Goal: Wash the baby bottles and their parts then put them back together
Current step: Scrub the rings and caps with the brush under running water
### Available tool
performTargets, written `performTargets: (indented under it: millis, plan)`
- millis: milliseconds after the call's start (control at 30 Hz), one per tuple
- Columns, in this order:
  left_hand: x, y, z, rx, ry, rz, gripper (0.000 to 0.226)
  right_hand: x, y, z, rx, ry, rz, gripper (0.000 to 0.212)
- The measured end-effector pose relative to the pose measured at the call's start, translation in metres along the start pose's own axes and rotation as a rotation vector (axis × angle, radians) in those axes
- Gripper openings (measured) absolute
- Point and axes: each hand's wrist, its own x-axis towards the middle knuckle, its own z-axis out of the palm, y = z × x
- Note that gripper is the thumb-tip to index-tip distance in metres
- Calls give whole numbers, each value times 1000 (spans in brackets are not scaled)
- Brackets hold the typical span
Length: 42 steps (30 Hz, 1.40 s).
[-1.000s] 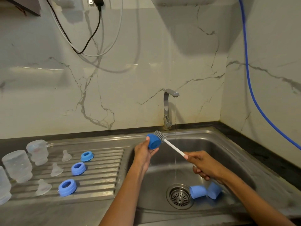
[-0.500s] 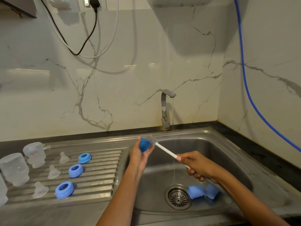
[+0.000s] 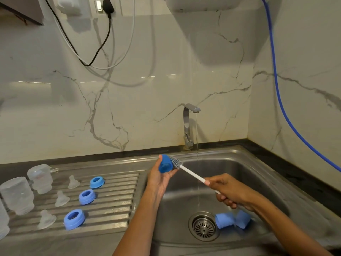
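Left hand grips my blue cap above the sink rim. Right hand curls around the brush handle, bristles at the cap's mouth. Two more caps lie in the sink beside the drain.

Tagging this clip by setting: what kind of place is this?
Most likely a home kitchen sink area: a stainless steel sink with a ribbed drainboard, a running tap on a marble-look wall, and a plugged-in wall socket above.
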Motion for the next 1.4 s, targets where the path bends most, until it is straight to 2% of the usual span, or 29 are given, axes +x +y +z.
performTargets:
  millis: [167, 233, 400, 500, 667, 833, 1000, 1133, 1233, 1333, 1400]
  plan:
    - [-3, -11, 0, 105, 30, -15, 35, 10, 0, 10, 10, 150, -53, 21]
    - [-2, -11, 0, 119, 55, -13, 30, 11, -3, 8, 24, 177, -71, 21]
    - [3, -6, -13, 139, 159, 22, 10, 4, 2, 5, -7, 128, -99, 24]
    - [5, -4, -13, 160, 133, 44, 19, 4, 3, 7, -56, 170, -133, 24]
    - [4, -4, -12, 410, 25, 128, 39, 9, 1, 8, -85, 247, -152, 24]
    - [2, -3, -10, 522, 18, 196, 42, 10, -1, 5, -106, 257, -126, 23]
    - [0, -1, -16, 707, 97, 303, 44, 0, 5, -7, -14, 121, -68, 21]
    - [-4, -9, -11, 820, 8, 314, 39, 5, 1, 4, -9, 186, -79, 18]
    - [-4, -6, -11, 765, 24, 295, 38, 5, -3, 5, 39, 165, -52, 20]
    - [-2, 3, -15, 591, 86, 262, 34, -2, -4, -3, 91, 85, -24, 22]
    - [-3, 5, -17, 512, 44, 211, 27, -4, -4, -2, 92, 68, -11, 19]
